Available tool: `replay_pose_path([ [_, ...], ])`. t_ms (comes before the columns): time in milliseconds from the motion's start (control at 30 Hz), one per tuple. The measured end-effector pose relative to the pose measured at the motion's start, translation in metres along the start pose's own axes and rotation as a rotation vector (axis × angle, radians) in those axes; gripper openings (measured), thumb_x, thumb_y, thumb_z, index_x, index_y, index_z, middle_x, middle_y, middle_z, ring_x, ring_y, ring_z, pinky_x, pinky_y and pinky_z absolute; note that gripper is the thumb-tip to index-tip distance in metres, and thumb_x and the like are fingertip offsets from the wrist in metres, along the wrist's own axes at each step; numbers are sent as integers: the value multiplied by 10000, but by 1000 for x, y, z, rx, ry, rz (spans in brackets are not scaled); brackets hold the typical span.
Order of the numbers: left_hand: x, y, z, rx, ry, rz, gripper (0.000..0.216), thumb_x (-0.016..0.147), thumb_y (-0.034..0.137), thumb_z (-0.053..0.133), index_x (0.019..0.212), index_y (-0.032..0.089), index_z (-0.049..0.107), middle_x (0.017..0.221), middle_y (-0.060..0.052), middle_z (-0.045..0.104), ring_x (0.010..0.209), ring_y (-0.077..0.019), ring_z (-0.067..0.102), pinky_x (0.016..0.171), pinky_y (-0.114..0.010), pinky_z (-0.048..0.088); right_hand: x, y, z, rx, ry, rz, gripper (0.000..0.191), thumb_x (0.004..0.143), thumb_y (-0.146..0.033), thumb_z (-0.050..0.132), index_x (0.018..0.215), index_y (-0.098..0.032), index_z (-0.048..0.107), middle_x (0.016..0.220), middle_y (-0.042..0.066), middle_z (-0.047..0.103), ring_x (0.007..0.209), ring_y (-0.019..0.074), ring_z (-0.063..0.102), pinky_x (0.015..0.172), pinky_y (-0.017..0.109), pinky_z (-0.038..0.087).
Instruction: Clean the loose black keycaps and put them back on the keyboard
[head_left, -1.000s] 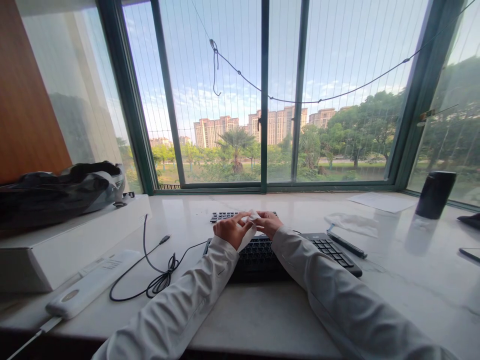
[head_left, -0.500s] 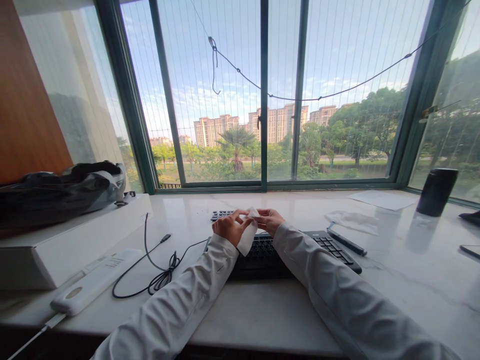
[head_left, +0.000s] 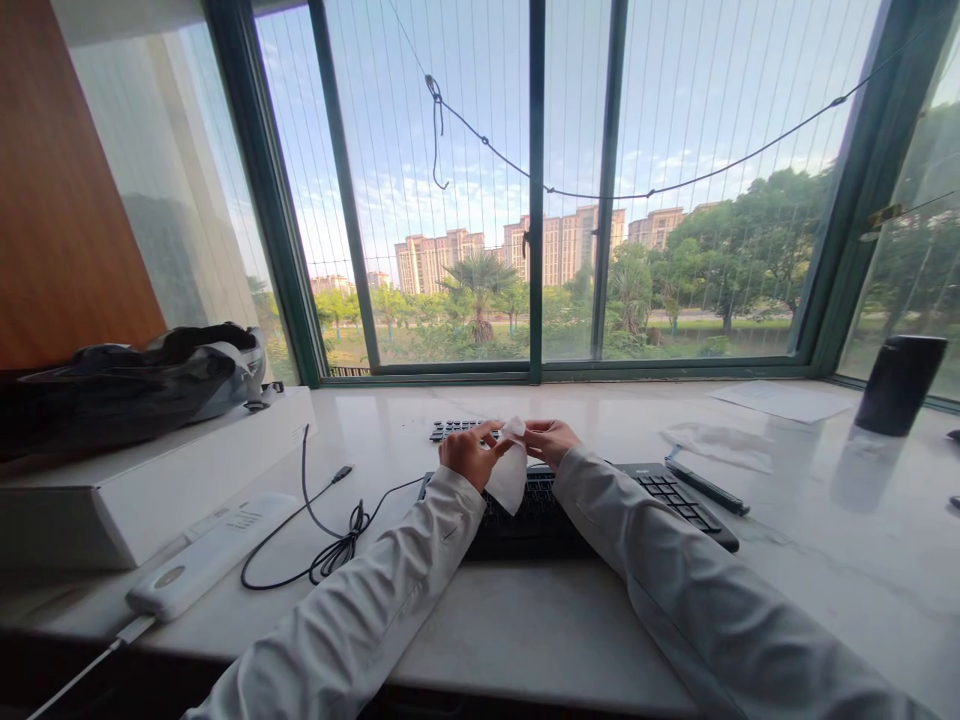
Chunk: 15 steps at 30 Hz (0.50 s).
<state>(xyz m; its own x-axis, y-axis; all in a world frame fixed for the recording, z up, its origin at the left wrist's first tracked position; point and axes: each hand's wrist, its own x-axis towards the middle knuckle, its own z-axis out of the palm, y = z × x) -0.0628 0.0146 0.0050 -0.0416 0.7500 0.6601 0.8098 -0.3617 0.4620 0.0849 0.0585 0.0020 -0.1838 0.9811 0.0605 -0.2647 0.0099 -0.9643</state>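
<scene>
The left hand (head_left: 466, 456) and the right hand (head_left: 553, 441) are close together. Both pinch the top of a thin, soft white tissue (head_left: 509, 482), with the fingers almost closed. The tissue hangs down over a long black plastic keyboard (head_left: 679, 503) on the shiny white stone counter (head_left: 495, 635). Small square black keys (head_left: 444, 430) sit just behind the hands.

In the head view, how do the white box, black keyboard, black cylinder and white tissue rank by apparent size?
Largest to smallest:
1. White box
2. Black keyboard, partly hidden by sleeves
3. Black cylinder
4. White tissue
</scene>
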Motion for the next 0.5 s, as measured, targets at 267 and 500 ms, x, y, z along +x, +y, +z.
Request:
replay_pose_path([
  [267,-1,0,3,-29,30,-11,335,731,542,576,967,335,691,654,37,673,583,-101,575,567,-206,356,6,3,-7,13,-22,-102,364,439,-301,831,748,-147,718,694,58,690,713,187,636,688,300,493],
  [500,-1,-2,4,-44,4,-14,335,708,547,595,929,320,704,584,48,662,570,-107,586,572,-210,371,11,2,-11,5,67,-143,397,351,-240,854,711,-148,713,629,24,677,597,150,605,610,276,484],
])
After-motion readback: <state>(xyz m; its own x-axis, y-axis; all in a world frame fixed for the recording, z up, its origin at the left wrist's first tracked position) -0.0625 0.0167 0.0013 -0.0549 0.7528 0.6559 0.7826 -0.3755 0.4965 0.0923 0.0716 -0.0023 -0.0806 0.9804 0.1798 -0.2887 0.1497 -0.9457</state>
